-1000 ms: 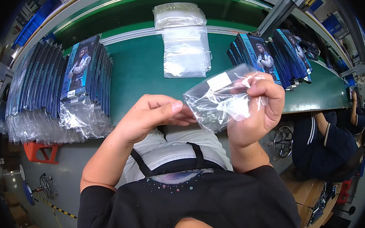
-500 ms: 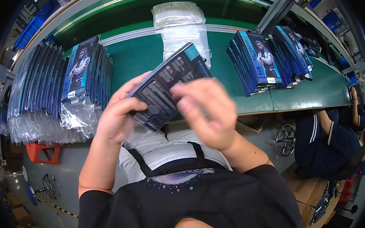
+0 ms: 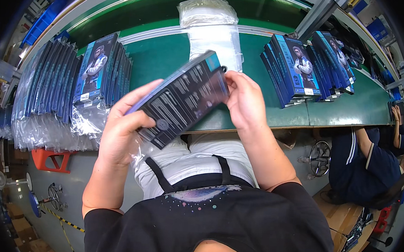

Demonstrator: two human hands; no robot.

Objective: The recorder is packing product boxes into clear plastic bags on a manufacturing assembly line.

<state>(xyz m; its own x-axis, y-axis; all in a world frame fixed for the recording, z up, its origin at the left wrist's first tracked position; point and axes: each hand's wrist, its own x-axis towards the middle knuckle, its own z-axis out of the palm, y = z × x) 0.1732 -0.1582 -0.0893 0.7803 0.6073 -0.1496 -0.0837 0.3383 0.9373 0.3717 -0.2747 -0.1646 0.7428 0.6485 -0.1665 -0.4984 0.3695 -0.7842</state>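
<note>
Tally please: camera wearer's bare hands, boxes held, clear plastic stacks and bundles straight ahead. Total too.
Bare left hand and right hand: 2
Dark printed rectangular box, held: 1
Flat clear plastic stack: 1
Bulging clear plastic bundle: 1
Total: 5

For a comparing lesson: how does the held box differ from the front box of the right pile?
The held box shows rows of pale print; the front box shows a pictured figure. The left hand grips the held box; the front box sits with others on the green table. Clear plastic shows at the held box's lower end; I make out none on the front box. Both are flat, dark boxes with light blue.
</note>
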